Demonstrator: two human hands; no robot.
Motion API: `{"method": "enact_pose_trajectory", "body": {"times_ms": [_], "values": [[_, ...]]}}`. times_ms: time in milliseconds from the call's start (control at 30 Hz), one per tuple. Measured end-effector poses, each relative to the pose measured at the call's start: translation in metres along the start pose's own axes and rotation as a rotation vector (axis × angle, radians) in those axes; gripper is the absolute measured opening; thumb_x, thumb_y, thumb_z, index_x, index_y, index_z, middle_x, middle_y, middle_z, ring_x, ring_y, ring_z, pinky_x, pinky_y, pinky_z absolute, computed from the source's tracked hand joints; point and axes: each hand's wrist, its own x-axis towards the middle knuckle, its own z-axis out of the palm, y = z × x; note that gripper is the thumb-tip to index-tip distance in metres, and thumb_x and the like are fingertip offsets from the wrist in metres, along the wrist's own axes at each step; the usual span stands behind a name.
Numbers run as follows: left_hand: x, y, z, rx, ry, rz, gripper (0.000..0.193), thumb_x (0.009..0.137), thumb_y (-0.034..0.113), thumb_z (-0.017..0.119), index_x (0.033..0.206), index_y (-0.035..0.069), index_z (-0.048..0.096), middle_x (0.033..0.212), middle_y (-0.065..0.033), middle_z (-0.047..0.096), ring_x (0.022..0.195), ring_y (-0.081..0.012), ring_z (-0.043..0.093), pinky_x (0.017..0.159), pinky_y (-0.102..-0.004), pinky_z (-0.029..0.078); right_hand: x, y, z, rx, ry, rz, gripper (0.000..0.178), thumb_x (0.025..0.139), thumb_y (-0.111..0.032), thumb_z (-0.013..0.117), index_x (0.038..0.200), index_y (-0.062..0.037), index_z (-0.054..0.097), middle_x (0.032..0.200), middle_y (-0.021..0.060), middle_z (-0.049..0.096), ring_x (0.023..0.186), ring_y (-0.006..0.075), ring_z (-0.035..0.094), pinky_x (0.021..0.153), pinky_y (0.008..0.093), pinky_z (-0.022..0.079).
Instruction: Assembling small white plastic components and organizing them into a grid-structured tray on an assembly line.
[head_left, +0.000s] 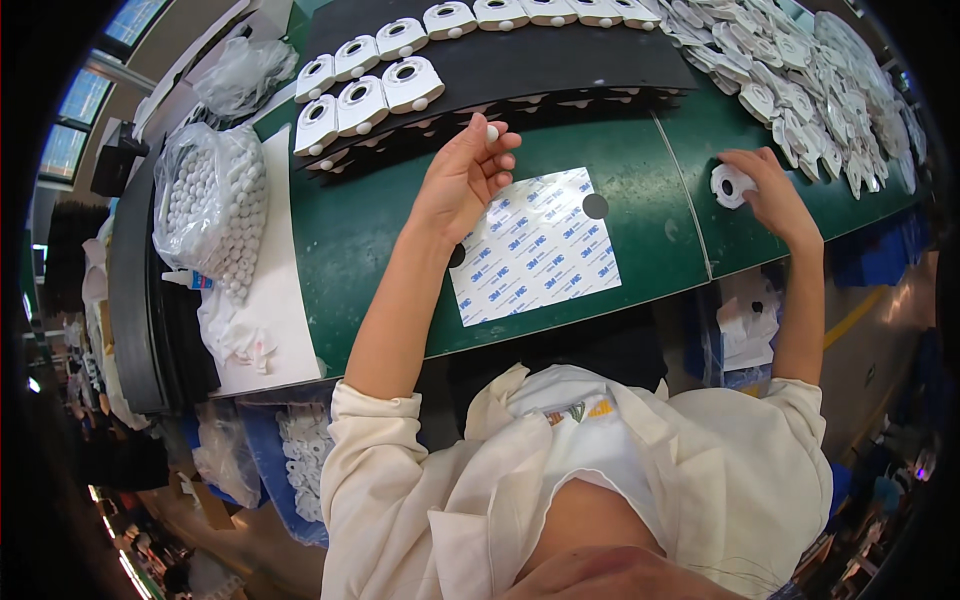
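My left hand [463, 180] is raised over the green table, palm turned up, with a small white ball [491, 133] pinched at the fingertips. On the right, my right hand [768, 192] grips the edge of a white plastic part [728, 188] that has a dark round hole. A white backing sheet with a blue print [540, 250] lies between the hands. One black disc [595, 206] sits on its right edge, and a second black disc [457, 256] shows at its left edge beside my left wrist.
Rows of white parts [411, 84] stand on stacked black foam sheets [560, 70] at the back. A heap of similar parts [790, 80] fills the far right. At left, a clear bag of white balls [212, 190] rests on a white board [285, 300]. A seam [685, 195] crosses the green tabletop.
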Motion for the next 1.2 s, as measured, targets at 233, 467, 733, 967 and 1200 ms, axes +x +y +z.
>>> {"method": "enact_pose_trajectory", "body": {"times_ms": [233, 467, 733, 967, 1200], "values": [[-0.002, 0.001, -0.003, -0.003, -0.083, 0.047, 0.034, 0.088, 0.032, 0.057, 0.104, 0.002, 0.055, 0.078, -0.0006, 0.054, 0.066, -0.0068, 0.047, 0.059, -0.0215, 0.043, -0.001, -0.033, -0.022, -0.130, -0.010, 0.134, 0.033, 0.067, 0.005, 0.063, 0.099, -0.0010, 0.058, 0.091, 0.0096, 0.056, 0.084, 0.0261, 0.053, 0.074, 0.0312, 0.043], [-0.001, 0.000, 0.001, 0.014, -0.059, 0.093, 0.030, 0.082, 0.018, 0.065, 0.108, 0.005, 0.056, 0.085, -0.0031, 0.058, 0.064, -0.0057, 0.049, 0.058, -0.0205, 0.044, 0.030, -0.116, 0.031, 0.819, 0.200, 0.018, 0.013, 0.083, 0.000, 0.055, 0.096, 0.0012, 0.058, 0.082, 0.0026, 0.060, 0.074, 0.0088, 0.055, 0.069, 0.0212, 0.043], [0.002, 0.000, -0.002, 0.055, -0.017, 0.109, 0.019, 0.083, 0.018, 0.064, 0.098, 0.007, 0.059, 0.092, -0.0049, 0.061, 0.070, -0.0066, 0.050, 0.060, -0.0208, 0.044, 0.051, -0.167, 0.090, 1.193, -0.005, 0.036, 0.021, 0.086, -0.006, 0.054, 0.105, 0.0025, 0.053, 0.089, 0.0053, 0.060, 0.077, 0.0067, 0.055, 0.069, 0.0192, 0.043], [0.001, 0.000, -0.005, 0.024, -0.030, 0.115, 0.021, 0.083, 0.018, 0.064, 0.099, 0.006, 0.059, 0.089, -0.0035, 0.060, 0.068, -0.0068, 0.047, 0.056, -0.0197, 0.040, 0.051, -0.176, 0.092, 1.010, 0.017, -0.038, 0.019, 0.084, -0.008, 0.057, 0.101, 0.0011, 0.055, 0.084, 0.0054, 0.062, 0.073, 0.0084, 0.056, 0.067, 0.0210, 0.044], [0.002, 0.000, -0.004, 0.006, -0.046, 0.119, 0.024, 0.080, 0.017, 0.067, 0.099, 0.004, 0.060, 0.086, -0.0041, 0.060, 0.063, -0.0051, 0.049, 0.054, -0.0177, 0.043, 0.049, -0.174, 0.093, 0.986, 0.062, -0.059, 0.017, 0.084, -0.007, 0.056, 0.099, 0.0001, 0.055, 0.081, 0.0050, 0.059, 0.069, 0.0087, 0.053, 0.064, 0.0215, 0.043]]}}
